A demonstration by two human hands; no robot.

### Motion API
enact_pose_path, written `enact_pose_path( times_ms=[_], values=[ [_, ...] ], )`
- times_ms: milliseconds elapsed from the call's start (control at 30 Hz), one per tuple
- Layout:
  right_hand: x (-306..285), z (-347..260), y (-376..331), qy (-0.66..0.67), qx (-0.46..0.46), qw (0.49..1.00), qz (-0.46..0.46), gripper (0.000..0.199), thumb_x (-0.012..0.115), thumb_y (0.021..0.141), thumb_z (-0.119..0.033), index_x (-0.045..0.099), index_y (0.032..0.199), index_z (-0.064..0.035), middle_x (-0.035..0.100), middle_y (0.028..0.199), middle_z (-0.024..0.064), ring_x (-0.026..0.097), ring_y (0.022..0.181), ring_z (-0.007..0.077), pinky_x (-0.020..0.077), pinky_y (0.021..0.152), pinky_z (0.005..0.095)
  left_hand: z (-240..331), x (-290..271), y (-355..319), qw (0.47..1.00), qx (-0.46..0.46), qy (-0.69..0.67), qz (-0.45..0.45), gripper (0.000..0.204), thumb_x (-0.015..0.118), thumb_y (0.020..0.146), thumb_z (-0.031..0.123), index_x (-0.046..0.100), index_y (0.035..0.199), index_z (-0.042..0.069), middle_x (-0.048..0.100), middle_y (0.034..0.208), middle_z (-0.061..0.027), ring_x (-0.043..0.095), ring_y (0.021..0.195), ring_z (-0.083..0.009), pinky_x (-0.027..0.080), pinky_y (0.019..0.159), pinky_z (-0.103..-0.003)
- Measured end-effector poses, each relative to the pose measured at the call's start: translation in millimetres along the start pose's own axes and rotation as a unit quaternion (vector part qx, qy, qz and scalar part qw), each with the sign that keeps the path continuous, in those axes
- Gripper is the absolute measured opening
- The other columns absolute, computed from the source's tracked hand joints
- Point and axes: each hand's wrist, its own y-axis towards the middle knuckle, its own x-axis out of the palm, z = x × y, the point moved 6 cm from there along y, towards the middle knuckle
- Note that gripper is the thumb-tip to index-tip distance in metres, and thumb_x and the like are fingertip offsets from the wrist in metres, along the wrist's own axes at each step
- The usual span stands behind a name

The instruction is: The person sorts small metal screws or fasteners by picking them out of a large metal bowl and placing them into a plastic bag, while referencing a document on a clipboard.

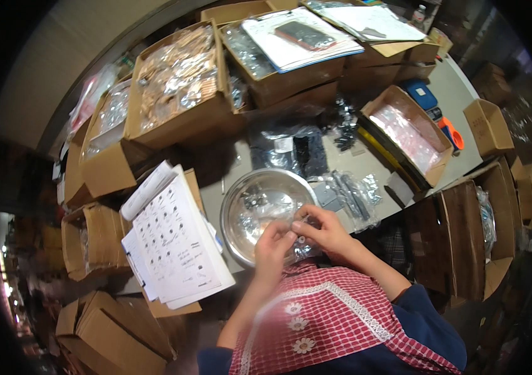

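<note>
Close together over the near rim of a round metal bowl [227, 209], my two hands pinch a small clear plastic bag [303, 249]. My left hand [271, 245] is closed on its left side, thumb against fingers. From the right, my right hand [327, 231] grips the top of it with thumb and forefinger. Small shiny bits show through the bag, too small to name. Inside the bowl lie a few small pieces and shiny reflections. A clipboard with printed sheets [175, 244] leans left of the bowl.
Behind the bowl are dark plastic packets [288, 153]; clear bags of dark parts [353, 197] lie to its right. Open cardboard boxes [178, 81] of bagged parts line the back. A phone [305, 35] rests on papers. At right stand a box [406, 134] and an orange tape roll [452, 134].
</note>
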Motion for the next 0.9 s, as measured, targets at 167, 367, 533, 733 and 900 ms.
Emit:
enact_pose_path(
  times_ms=[167,367,533,733,900],
  values=[
    [-25,-5,5,-0.047,-0.063,0.996,0.037,0.017,0.066,0.092,-0.020,0.064,0.095,-0.0034,0.062,0.082,0.0020,0.056,0.078,0.0069,0.0450,0.067,0.0235,-12,-10,2,0.993,0.017,0.111,-0.025,0.019,0.058,0.097,0.010,0.059,0.112,0.000,0.064,0.095,-0.0058,0.061,0.081,-0.0110,0.052,0.074,-0.024],
    [-158,-19,-4,0.029,-0.110,0.960,0.255,0.011,0.064,0.094,-0.017,0.065,0.096,-0.0063,0.060,0.080,-0.0040,0.055,0.071,0.0053,0.0444,0.064,0.0201,17,-18,-10,0.988,0.059,0.142,0.030,0.024,0.054,0.095,0.005,0.059,0.118,-0.001,0.064,0.110,-0.0087,0.063,0.099,-0.0158,0.049,0.084,-0.027],
    [-219,-40,-25,-0.023,-0.065,0.967,0.244,0.015,0.068,0.092,-0.019,0.065,0.094,-0.0051,0.058,0.078,-0.0061,0.049,0.069,0.0024,0.0380,0.061,0.0185,19,-42,-19,0.983,0.088,0.156,0.037,0.021,0.054,0.095,0.006,0.060,0.115,-0.002,0.065,0.110,-0.0087,0.065,0.099,-0.0169,0.049,0.083,-0.028],
    [-249,35,-10,-0.293,-0.037,0.928,0.228,0.027,0.069,0.088,-0.025,0.064,0.103,-0.0019,0.063,0.078,0.0067,0.057,0.070,0.0137,0.0490,0.065,0.0302,16,-28,-19,0.986,0.090,0.137,0.009,0.028,0.058,0.095,0.009,0.057,0.121,0.000,0.062,0.112,-0.0075,0.061,0.102,-0.0134,0.048,0.087,-0.025],
    [-201,61,5,-0.448,-0.195,0.839,0.240,0.049,0.060,0.087,-0.010,0.050,0.134,-0.0044,0.056,0.124,0.0208,0.053,0.114,0.0390,0.0414,0.100,0.0436,17,-36,-23,0.981,0.131,0.124,0.073,0.043,0.056,0.095,0.005,0.042,0.135,0.000,0.063,0.111,-0.0128,0.062,0.095,-0.0157,0.050,0.086,-0.028]
  ],
)
